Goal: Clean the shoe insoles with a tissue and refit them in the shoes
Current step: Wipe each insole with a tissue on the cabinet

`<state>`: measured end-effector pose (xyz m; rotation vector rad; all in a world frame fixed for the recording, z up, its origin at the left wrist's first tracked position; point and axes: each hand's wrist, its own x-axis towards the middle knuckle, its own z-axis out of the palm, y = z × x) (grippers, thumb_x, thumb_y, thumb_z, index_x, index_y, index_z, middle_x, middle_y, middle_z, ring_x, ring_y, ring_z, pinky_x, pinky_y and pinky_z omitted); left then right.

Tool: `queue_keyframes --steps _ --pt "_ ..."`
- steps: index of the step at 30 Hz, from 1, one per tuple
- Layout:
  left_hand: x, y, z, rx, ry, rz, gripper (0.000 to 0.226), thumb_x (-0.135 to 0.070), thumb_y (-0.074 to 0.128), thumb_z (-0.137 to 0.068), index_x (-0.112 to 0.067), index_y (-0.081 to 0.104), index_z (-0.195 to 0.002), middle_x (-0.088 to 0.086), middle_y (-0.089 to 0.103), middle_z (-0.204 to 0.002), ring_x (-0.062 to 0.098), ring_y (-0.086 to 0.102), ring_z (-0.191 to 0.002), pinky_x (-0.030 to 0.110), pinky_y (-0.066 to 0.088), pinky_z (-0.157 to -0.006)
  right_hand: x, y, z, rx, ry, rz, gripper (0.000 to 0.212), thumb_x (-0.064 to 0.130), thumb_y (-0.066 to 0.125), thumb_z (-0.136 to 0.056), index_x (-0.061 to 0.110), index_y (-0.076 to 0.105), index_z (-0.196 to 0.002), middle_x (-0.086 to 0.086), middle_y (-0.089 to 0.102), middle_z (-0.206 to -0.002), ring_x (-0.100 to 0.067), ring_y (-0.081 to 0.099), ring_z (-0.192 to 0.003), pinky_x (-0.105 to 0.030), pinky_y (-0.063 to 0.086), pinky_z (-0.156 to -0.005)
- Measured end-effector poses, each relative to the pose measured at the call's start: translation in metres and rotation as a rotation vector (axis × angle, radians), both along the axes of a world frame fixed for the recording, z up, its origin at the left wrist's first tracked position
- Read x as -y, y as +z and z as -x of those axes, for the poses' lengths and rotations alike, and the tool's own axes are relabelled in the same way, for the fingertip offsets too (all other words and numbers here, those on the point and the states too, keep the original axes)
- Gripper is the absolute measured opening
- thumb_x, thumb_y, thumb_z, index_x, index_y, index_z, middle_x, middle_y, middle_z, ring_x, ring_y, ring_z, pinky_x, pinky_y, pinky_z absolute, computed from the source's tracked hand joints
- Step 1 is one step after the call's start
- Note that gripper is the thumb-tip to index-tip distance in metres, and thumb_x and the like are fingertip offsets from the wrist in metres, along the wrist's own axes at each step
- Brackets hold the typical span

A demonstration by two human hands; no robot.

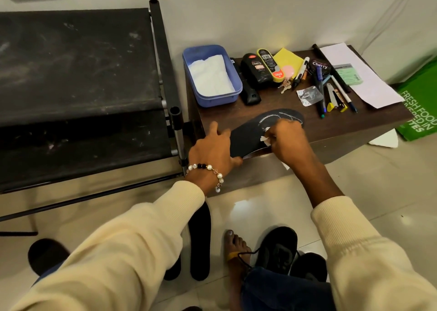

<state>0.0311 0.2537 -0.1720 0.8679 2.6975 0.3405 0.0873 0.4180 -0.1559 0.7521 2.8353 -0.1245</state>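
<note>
A black insole (250, 133) lies on the front edge of the dark wooden table (343, 126), its heel end sticking out over the edge. My left hand (212, 152) holds that heel end. My right hand (288, 142) presses a crumpled white tissue (265, 138) onto the insole's middle. White marks show on the insole's far end. Another black insole (199, 242) lies on the floor below. A black shoe (277, 249) stands on the floor by my bare foot (236, 246), with a second black shoe (307, 267) beside it.
A blue box (233, 74) with white tissues stands at the table's back left. Shoe polish bottles (255, 71), a yellow cloth, keys, pens and papers cover the back and right. A black shoe rack (78, 86) stands left. A green bag (421, 107) leans at the right.
</note>
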Motion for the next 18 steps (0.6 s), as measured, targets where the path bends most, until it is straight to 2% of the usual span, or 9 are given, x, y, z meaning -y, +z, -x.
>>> queue_keyframes --steps 3,6,9,11,13,15,18 --pt "-0.001 -0.002 -0.001 -0.011 0.001 0.019 0.070 -0.054 0.070 -0.077 -0.025 0.043 -0.134 0.007 0.032 -0.136 0.034 0.061 -0.092 0.038 0.051 -0.070 0.009 0.001 0.000 -0.043 0.159 0.077 0.025 0.013 0.057 -0.090 0.012 0.069 -0.112 -0.014 0.063 -0.116 -0.031 0.056 -0.108 -0.036 0.045 -0.094" --pt "-0.002 -0.004 -0.003 -0.012 0.008 0.030 0.073 -0.061 0.066 -0.078 -0.026 0.040 -0.137 0.009 0.028 -0.141 0.036 0.061 -0.094 0.040 0.053 -0.074 0.002 0.008 -0.002 -0.037 0.255 0.127 0.027 0.011 0.057 -0.091 0.016 0.069 -0.114 -0.010 0.063 -0.121 -0.029 0.055 -0.114 -0.031 0.038 -0.098" --pt "-0.002 -0.003 -0.001 -0.013 0.009 0.027 0.073 -0.064 0.063 -0.079 -0.025 0.042 -0.137 0.008 0.029 -0.141 0.035 0.060 -0.098 0.039 0.051 -0.074 -0.013 0.007 -0.008 -0.012 0.106 0.090 0.026 0.016 0.061 -0.090 0.018 0.068 -0.115 -0.009 0.063 -0.122 -0.027 0.053 -0.117 -0.031 0.039 -0.102" --pt "-0.002 -0.001 -0.002 -0.020 0.014 0.030 0.073 -0.064 0.064 -0.078 -0.025 0.044 -0.136 0.007 0.031 -0.140 0.035 0.060 -0.098 0.039 0.050 -0.076 -0.020 0.003 -0.011 -0.078 -0.031 0.057 0.024 0.018 0.062 -0.090 0.017 0.070 -0.112 -0.013 0.063 -0.119 -0.031 0.053 -0.114 -0.033 0.041 -0.099" --pt "-0.003 -0.002 -0.002 -0.027 0.015 0.030 0.071 -0.063 0.065 -0.077 -0.024 0.046 -0.134 0.006 0.032 -0.138 0.035 0.060 -0.097 0.041 0.051 -0.079 -0.017 -0.001 -0.010 -0.073 -0.068 0.030 0.023 0.019 0.060 -0.091 0.016 0.070 -0.111 -0.015 0.063 -0.115 -0.032 0.055 -0.110 -0.033 0.043 -0.095" --pt "-0.003 -0.003 -0.002 -0.033 0.016 0.023 0.068 -0.061 0.066 -0.077 -0.024 0.049 -0.131 0.006 0.035 -0.135 0.034 0.061 -0.095 0.041 0.052 -0.081 -0.007 -0.003 -0.004 -0.037 0.002 0.025 0.024 0.019 0.058 -0.090 0.015 0.070 -0.111 -0.015 0.064 -0.113 -0.032 0.057 -0.106 -0.033 0.045 -0.092" --pt "-0.004 -0.003 -0.001 -0.044 0.019 0.023 0.066 -0.060 0.067 -0.077 -0.024 0.050 -0.130 0.006 0.036 -0.134 0.035 0.061 -0.094 0.043 0.052 -0.082 0.003 0.001 -0.002 -0.044 0.228 0.084 0.025 0.013 0.059 -0.089 0.015 0.070 -0.111 -0.011 0.063 -0.116 -0.030 0.057 -0.107 -0.034 0.044 -0.093"
